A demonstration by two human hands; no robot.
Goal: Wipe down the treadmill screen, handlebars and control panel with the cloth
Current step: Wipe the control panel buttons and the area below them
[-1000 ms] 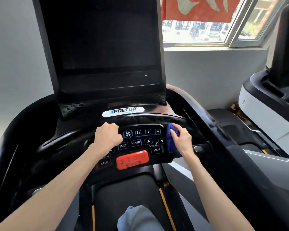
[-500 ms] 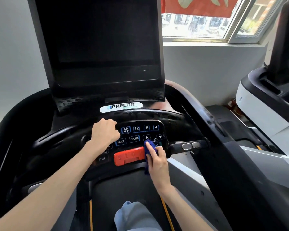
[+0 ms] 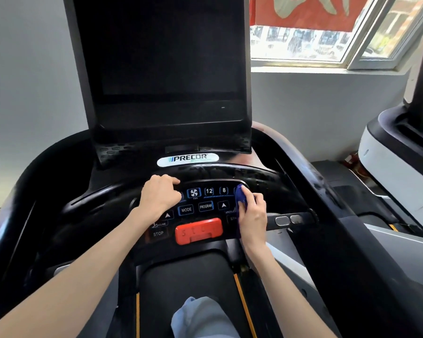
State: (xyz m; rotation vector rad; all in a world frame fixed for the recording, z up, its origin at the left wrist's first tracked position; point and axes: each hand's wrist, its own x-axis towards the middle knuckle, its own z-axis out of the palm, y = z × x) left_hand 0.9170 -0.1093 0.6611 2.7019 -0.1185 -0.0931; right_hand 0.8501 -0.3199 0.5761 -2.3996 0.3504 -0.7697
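Left hand (image 3: pixel 160 195) and right hand (image 3: pixel 253 217) bare, forearms (image 3: pixel 83 276) uncovered to frame edge, pale blue trouser leg (image 3: pixel 200 318) at bottom centre.

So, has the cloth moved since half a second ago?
Yes. The cloth in the right hand has gone up and rightward, from the right end of the red stop bar to beside the 8 key.

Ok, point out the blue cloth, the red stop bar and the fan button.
blue cloth (image 3: pixel 240 195), head view, bunched top end
red stop bar (image 3: pixel 198 231), head view, face centre
fan button (image 3: pixel 194 192), head view, fan icon
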